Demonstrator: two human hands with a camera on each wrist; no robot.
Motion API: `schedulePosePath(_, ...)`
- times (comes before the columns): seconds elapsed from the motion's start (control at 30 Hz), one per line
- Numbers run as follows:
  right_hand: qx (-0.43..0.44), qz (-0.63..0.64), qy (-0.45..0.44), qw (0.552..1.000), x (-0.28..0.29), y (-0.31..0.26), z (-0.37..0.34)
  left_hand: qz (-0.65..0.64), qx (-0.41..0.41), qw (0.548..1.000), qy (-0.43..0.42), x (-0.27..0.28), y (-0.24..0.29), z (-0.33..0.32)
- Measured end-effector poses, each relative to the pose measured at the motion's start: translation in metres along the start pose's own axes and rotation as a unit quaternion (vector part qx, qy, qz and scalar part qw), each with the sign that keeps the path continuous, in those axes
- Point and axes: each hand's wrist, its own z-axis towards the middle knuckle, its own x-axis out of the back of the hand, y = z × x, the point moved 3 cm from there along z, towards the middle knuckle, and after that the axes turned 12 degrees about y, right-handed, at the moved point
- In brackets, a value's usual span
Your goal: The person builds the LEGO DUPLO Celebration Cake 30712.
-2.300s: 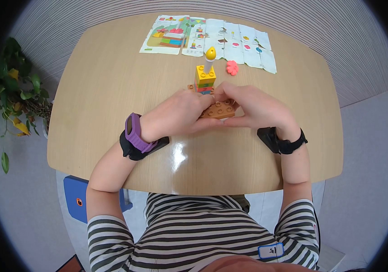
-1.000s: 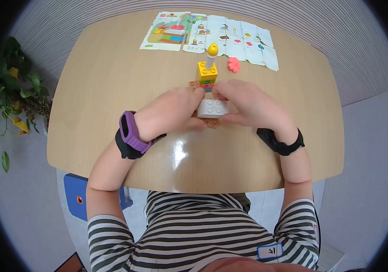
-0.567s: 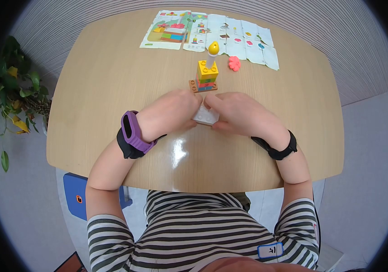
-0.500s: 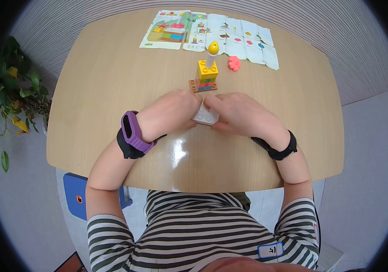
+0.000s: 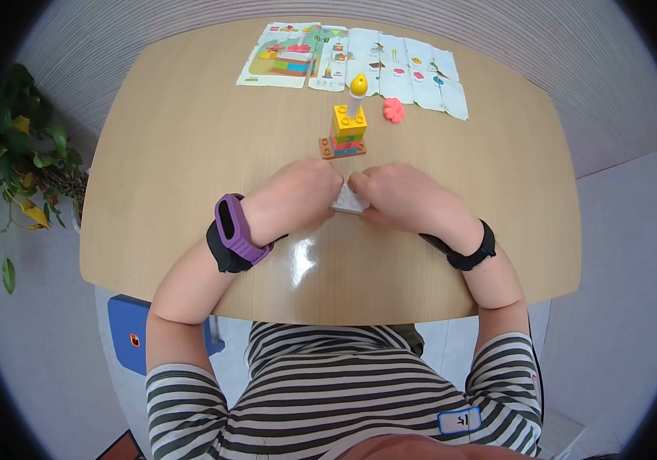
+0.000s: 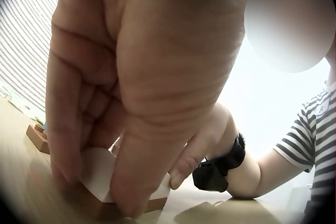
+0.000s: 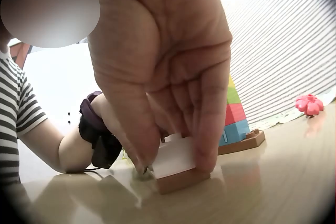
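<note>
Both hands are at a white toy brick [image 5: 349, 203] with rounded ends and studs on top, near the middle of the table. Beneath it lies a brown brick base [image 7: 182, 180], low over the tabletop. My left hand [image 5: 301, 192] pinches the left end of the white brick between thumb and fingers. On the opposite end, my right hand [image 5: 414, 197] grips it the same way, thumb on the near side and fingers on the far side. In the head view the hands cover most of the brown base.
Just beyond the hands stands a brick tower [image 5: 349, 123] on a brown plate, topped by a candle [image 5: 357, 92] with a yellow flame. A pink flower piece [image 5: 394, 110] lies to its right. Unfolded instruction sheets [image 5: 413, 65] spread along the table's far side.
Earlier, both hands held the brown base with its studs bare; then the white brick appeared above it. Now it sits on the base, and both hands have come closer together around it.
</note>
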Motion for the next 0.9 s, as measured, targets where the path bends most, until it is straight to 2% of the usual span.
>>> schedulePosePath(0.1, -0.008, -0.012, -0.039, 0.999, 0.004, 0.002, -0.001, -0.008, -0.007, 1.0, -0.009, -0.001, 0.002, 0.002)
schedulePosePath(0.2, -0.017, 0.034, 0.035, 0.999, 0.03, 0.026, -0.014, -0.047, 0.019, 0.999, 0.009, -0.002, 0.003, 0.005)
schedulePosePath(0.3, -0.114, -0.007, 0.139, 0.984, 0.056, 0.065, -0.004, -0.069, 0.025, 0.996, 0.045, -0.003, 0.001, 0.005)
schedulePosePath(0.4, -0.017, -0.028, 0.279, 0.96, 0.039, 0.098, 0.011, -0.068, 0.027, 0.997, 0.015, 0.003, 0.003, 0.003)
schedulePosePath(0.5, -0.054, -0.007, 0.26, 0.964, 0.015, 0.102, 0.026, -0.061, -0.001, 0.998, 0.028, 0.004, 0.003, 0.0)
schedulePosePath(0.6, -0.049, -0.024, 0.222, 0.974, 0.005, 0.11, 0.037, -0.06, -0.018, 0.997, 0.055, 0.001, 0.002, -0.001)
schedulePosePath(0.8, -0.041, -0.032, 0.221, 0.974, 0.003, 0.103, 0.029, -0.055, -0.021, 0.996, 0.072, -0.004, 0.001, -0.001)
schedulePosePath(0.9, -0.069, -0.024, 0.163, 0.984, 0.007, 0.095, 0.012, -0.05, -0.019, 0.996, 0.072, -0.007, 0.0, -0.001)
